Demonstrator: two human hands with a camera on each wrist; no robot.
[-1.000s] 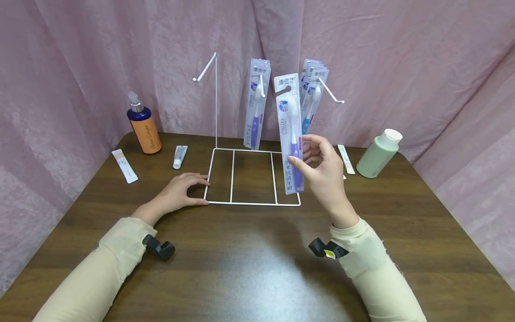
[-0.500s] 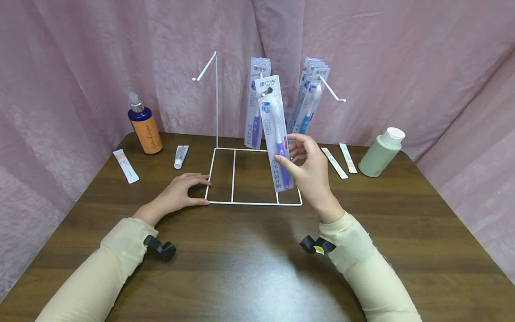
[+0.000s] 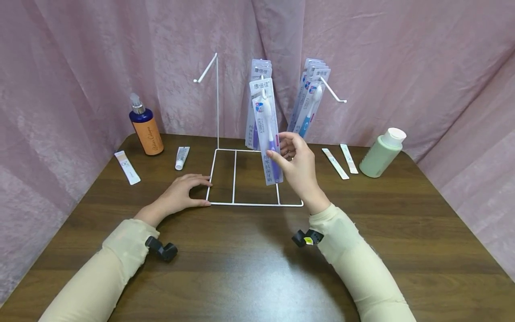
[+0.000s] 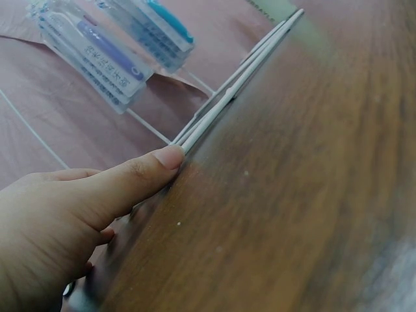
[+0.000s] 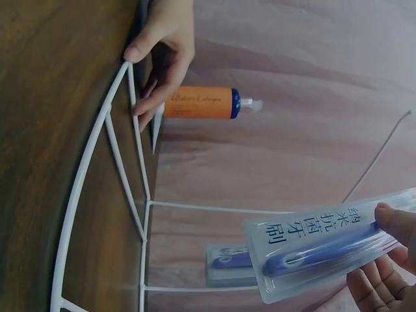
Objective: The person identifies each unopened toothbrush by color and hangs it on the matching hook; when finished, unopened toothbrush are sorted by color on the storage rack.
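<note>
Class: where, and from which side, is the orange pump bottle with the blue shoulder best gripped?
Grip the orange pump bottle with the blue shoulder around its straight orange body, coming level from the front. It stands upright on the dark wooden table; the narrow pump head on top probably offers a poor hold.

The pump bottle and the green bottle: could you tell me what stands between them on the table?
In the head view, the white wire rack hung with toothbrush packs stands between the pump bottle and the green bottle, along with a small tube and two flat sachets.
</note>
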